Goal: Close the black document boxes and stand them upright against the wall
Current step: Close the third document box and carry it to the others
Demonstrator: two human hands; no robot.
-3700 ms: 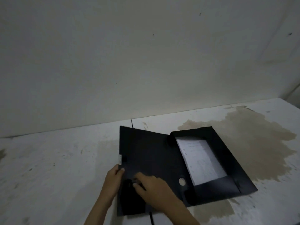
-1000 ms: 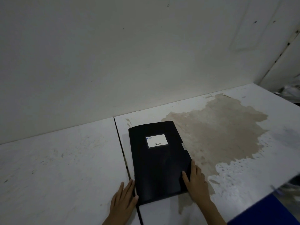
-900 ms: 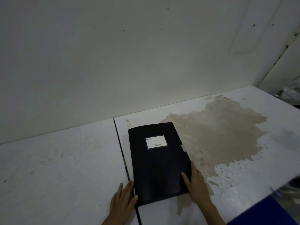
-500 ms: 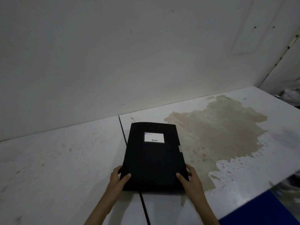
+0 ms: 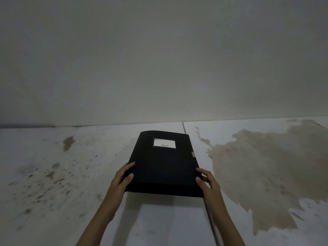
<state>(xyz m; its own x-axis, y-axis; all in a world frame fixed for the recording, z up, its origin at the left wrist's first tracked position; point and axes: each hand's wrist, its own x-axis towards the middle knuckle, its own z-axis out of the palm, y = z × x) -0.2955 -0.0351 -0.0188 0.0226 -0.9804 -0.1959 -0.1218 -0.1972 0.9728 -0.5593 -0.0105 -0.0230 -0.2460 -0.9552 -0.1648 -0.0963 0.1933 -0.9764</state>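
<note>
One black document box (image 5: pixel 163 162) is closed, with a white label near its far end. It is held off the white table (image 5: pixel 53 174), near edge raised, and casts a shadow below. My left hand (image 5: pixel 122 178) grips its near left corner, thumb on top. My right hand (image 5: pixel 206 180) grips the near right corner the same way. The box's far end points at the wall (image 5: pixel 159 59) and lies a short way in front of it.
A large brown stain (image 5: pixel 262 167) spreads over the table to the right of the box. A dark seam (image 5: pixel 209 215) between two table panels runs from the wall toward me under the box. Small brown specks mark the left panel.
The box was open with paper inside; now it is closed. Both hands moved from its sides to its near corners and lifted it, and it has shifted left across the seam.
</note>
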